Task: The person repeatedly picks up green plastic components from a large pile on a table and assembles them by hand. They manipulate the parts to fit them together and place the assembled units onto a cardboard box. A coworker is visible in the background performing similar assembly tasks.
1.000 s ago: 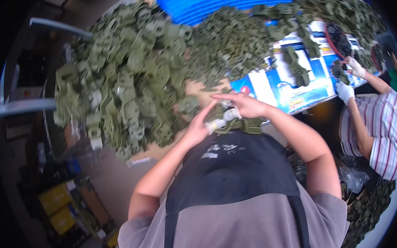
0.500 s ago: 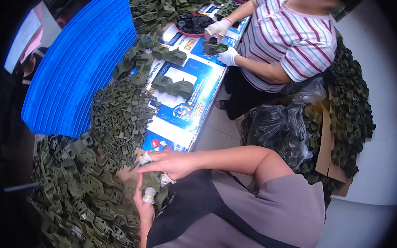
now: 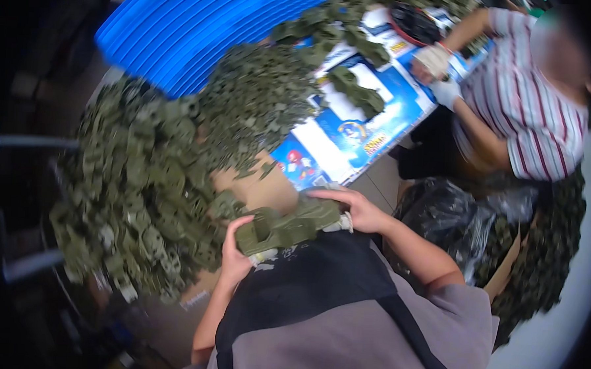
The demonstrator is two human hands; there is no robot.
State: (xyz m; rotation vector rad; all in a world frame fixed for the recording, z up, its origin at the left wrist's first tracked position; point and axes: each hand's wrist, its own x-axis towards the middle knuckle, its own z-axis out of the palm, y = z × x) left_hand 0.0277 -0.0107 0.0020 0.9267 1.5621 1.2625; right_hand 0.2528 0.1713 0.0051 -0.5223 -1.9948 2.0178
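An olive-green plastic toy vehicle body [image 3: 293, 228] is held level in front of my apron, gripped at both ends. My left hand [image 3: 237, 253] is closed round its left end, the thumb along the near side. At the other end my right hand [image 3: 360, 212] is closed on it, with the thumb stretched along the far edge. White wraps cover some of my fingertips, and the undersides of the fingers are hidden. Just left of the held body lies a large heap of similar olive-green plastic parts [image 3: 137, 177].
Beyond a brown cardboard piece [image 3: 256, 189] are small green parts [image 3: 253, 97] and a stack of blue corrugated trays [image 3: 210, 29]. A toy body [image 3: 355, 91] lies on the printed sheet [image 3: 317, 142]. At right, a gloved co-worker [image 3: 516, 108] stands by black plastic bags [image 3: 446, 217].
My view has swung, shifting the scene. My hands, earlier close together over a green part, are now apart at the two ends of the toy vehicle body. The co-worker's hands have come together.
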